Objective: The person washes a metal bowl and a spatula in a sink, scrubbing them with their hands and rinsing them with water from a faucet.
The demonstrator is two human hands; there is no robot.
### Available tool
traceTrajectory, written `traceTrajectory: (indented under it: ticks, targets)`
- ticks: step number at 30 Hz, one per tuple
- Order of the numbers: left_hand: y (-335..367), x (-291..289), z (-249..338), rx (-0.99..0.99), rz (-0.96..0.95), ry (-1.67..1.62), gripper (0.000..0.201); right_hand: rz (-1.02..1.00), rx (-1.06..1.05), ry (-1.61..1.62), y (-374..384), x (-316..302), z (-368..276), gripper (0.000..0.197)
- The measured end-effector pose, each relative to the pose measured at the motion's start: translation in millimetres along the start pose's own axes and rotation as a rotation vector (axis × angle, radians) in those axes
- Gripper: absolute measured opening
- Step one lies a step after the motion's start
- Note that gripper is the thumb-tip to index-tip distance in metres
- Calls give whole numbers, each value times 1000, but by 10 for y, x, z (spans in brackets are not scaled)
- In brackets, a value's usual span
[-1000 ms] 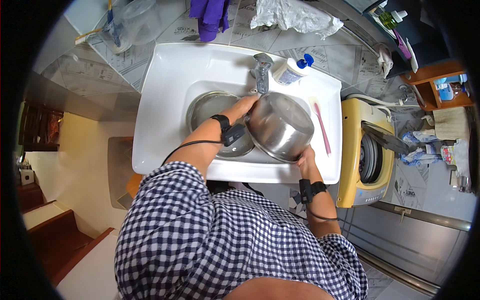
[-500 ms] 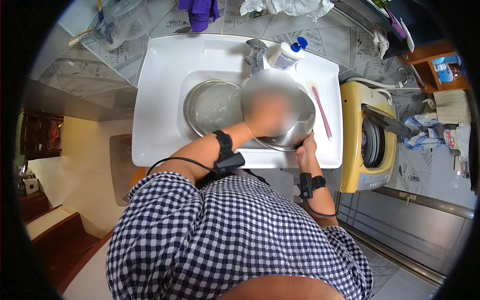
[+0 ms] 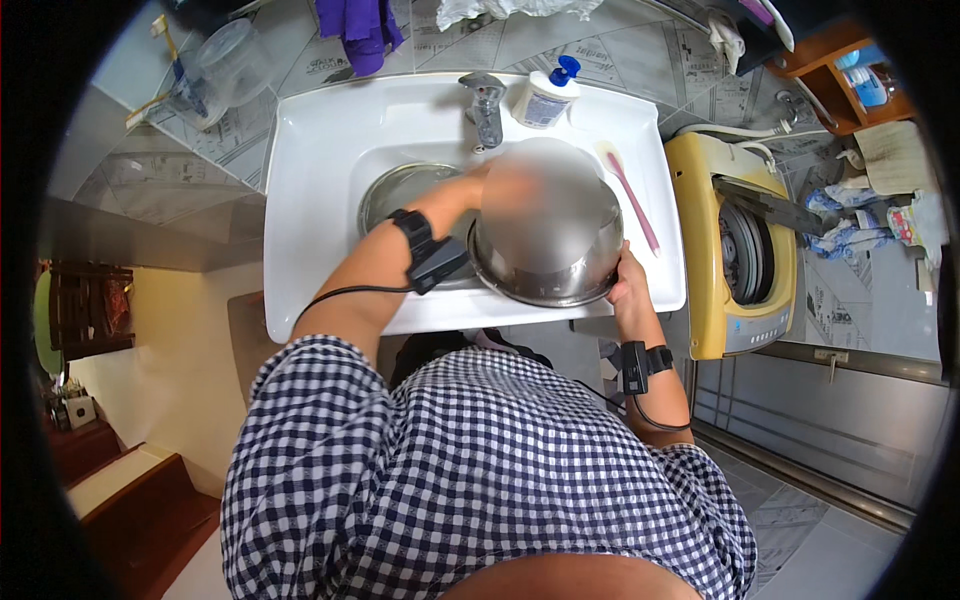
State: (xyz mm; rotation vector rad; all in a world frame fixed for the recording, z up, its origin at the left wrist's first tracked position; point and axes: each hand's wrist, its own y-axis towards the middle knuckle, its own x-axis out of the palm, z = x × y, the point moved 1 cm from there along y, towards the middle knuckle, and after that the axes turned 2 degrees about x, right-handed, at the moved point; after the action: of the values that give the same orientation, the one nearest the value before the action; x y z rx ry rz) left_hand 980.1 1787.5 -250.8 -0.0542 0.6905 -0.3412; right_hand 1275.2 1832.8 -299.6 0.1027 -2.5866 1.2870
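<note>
Your right hand (image 3: 629, 280) holds a round, silver steel bowl (image 3: 550, 272) by its rim; blur covers your left hand (image 3: 500, 184), so I cannot tell its fingers' state

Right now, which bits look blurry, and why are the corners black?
In the head view, a blur hides much of the metal bowl and part of the left hand; the checked shirt looks sharp; the black corners probably come from the fisheye lens.

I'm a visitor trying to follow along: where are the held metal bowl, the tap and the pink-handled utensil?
Held metal bowl (image 3: 550, 247): head view, on its side wall.
Tap (image 3: 487, 118): head view, on its spout.
Pink-handled utensil (image 3: 633, 201): head view, midway along its handle.
</note>
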Motion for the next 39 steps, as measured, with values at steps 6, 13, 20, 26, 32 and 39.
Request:
traceTrajectory:
  ticks: [6, 13, 20, 26, 32, 39]
  targets:
    - [-523, 121, -1024, -572, 353, -621, 61, -25, 139, -184, -201, 207, -210, 32]
    - [-906, 378, -946, -856, 229, -1548, 41, -394, 405, -550, 182, 826, -143, 35]
    - [-1654, 472, -712, -851, 831, -1426, 28, -533, 73, -642, 343, 1527, 0, 44]
    - [-1898, 381, -53, -776, 875, -966, 30, -635, 33, -374, 590, 1842, 361, 44]
    - [-1934, 389, 269, -798, 834, -734, 32, -666, -379, -566, 883, 2263, 749, 49]
    - [-2116, 507, 456, -854, 782, -654, 34, -632, -116, -538, 615, 2060, 292, 51]
